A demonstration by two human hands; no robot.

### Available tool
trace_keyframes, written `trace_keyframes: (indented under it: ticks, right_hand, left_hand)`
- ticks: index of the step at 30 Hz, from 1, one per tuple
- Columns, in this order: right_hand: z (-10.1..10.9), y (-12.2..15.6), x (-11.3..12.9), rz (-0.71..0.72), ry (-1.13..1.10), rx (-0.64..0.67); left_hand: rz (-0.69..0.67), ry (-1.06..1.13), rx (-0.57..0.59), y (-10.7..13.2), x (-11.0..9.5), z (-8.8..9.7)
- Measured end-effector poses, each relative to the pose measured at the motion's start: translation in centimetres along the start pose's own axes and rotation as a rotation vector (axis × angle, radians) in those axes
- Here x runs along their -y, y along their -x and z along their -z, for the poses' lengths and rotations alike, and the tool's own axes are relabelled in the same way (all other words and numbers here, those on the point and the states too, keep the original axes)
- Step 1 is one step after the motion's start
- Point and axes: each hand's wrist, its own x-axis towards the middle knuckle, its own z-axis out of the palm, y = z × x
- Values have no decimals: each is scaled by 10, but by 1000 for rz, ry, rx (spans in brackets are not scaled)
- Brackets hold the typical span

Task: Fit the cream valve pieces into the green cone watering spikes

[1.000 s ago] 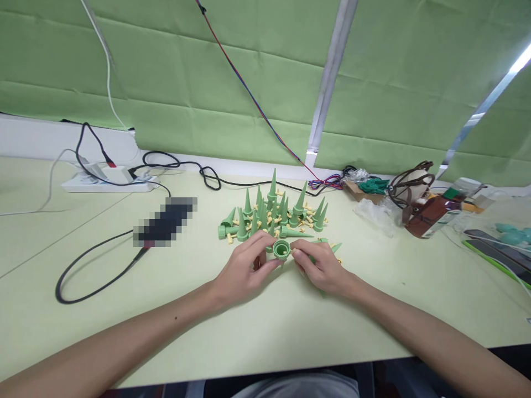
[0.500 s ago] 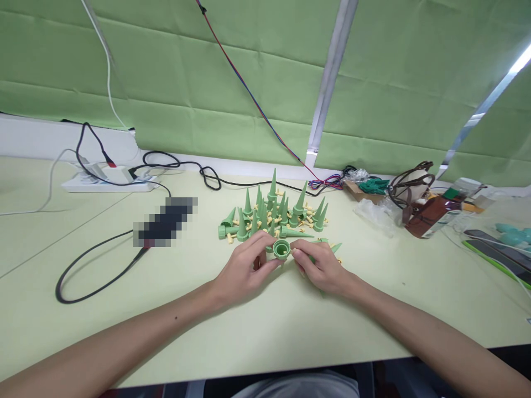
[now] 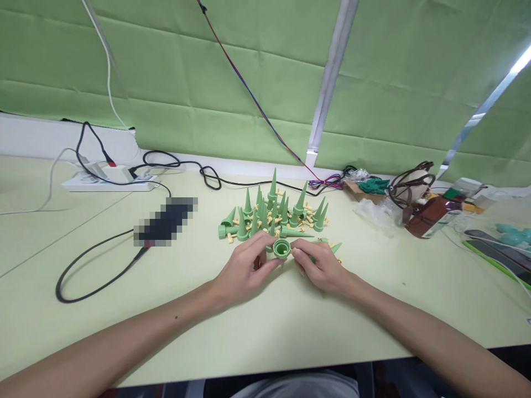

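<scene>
One open-mouthed green piece (image 3: 282, 256) gripped in left hand (image 3: 248, 266); right hand (image 3: 319, 267) at rim, hold unclear; green spikes (image 3: 264, 216) clustered behind.

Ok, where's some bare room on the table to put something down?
Bare table lies between your left hand, right hand and the near edge. Another patch, with one speck, lies between your right forearm and the clear plastic bag. Crowded: green spikes and yellow pieces beyond your hands.

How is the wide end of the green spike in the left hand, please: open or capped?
Open: the green spike in the left hand shows an uncovered round rim and its hollow inside.
</scene>
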Motion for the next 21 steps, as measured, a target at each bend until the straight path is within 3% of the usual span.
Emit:
trace_keyframes:
  ticks: [21]
  right_hand:
    - [0, 0, -1, -4, -9, 10]
  left_hand:
    - [-2, -1, 2, 0, 0, 0]
